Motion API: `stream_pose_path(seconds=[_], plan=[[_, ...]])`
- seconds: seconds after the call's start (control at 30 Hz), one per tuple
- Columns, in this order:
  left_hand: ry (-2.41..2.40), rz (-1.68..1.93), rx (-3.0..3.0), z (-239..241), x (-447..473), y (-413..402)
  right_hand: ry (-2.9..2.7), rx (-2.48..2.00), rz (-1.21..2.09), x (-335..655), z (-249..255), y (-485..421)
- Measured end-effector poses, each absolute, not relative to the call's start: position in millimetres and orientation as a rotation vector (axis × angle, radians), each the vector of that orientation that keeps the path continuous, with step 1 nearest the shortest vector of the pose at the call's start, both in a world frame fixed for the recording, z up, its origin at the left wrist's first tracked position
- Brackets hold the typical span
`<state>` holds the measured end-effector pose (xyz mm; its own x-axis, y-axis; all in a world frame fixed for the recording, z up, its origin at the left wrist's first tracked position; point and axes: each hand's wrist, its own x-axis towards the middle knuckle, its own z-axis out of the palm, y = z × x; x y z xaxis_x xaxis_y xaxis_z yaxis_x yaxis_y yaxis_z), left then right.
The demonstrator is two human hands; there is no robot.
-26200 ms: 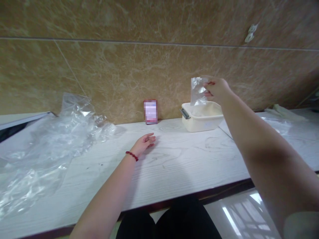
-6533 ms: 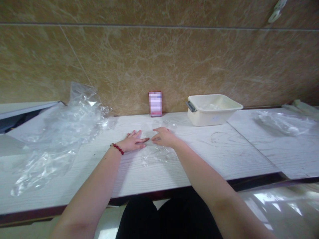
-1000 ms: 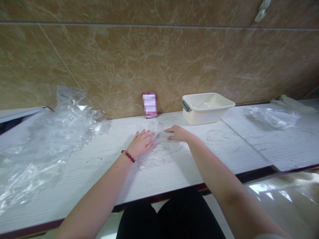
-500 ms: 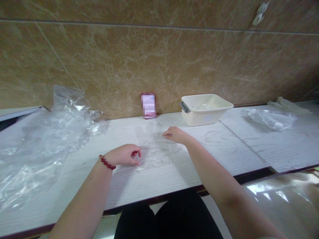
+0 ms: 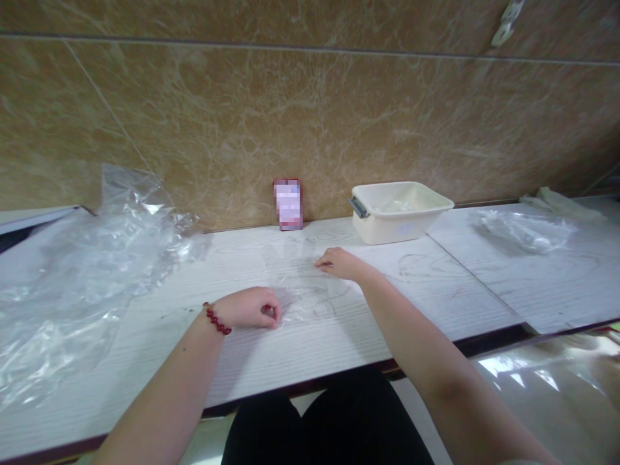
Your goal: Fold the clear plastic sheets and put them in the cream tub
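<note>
A small clear plastic bag lies flat on the white table in front of me. My left hand, with a red bead bracelet at the wrist, is curled and pinches the bag's near left corner. My right hand rests on the bag's far right part, fingers pressed down on the film.
A cream plastic tub stands by the marble wall at the back right. A small blurred card leans on the wall. Crumpled clear plastic sheeting covers the table's left; more film lies at the right.
My left hand has drawn back toward me from flat on the bag and curled into a pinch at its near corner. My right hand has stayed on the bag.
</note>
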<state>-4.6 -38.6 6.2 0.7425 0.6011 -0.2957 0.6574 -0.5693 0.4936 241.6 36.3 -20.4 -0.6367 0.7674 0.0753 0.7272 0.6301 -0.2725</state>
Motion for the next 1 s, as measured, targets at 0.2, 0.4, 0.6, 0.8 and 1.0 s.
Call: stream_pose_path(seconds=[0.2, 0.4, 0.6, 0.8, 1.0], plan=[[0.875, 0.022, 2.395, 15.5, -5.0, -37.8, -2.634, -1.143, 0.331, 244.4, -19.6, 37.8], [0.922, 0.178, 2.350, 15.8, -10.8, -32.3, -2.639, -0.995, 0.388, 253.7, -17.4, 39.4], [0.928, 0.287, 2.178, 11.0, -16.8, -28.7, -2.673, -0.918, 0.463, 254.0, -14.6, 35.1], [0.862, 0.176, 2.188, 14.6, -13.1, -35.4, -2.673, -0.994, 0.504, 252.7, -12.4, 32.3], [0.773, 0.223, 2.317, 18.9, -9.7, -41.4, -2.660, -1.039, 0.541, 252.6, -9.5, 30.8]])
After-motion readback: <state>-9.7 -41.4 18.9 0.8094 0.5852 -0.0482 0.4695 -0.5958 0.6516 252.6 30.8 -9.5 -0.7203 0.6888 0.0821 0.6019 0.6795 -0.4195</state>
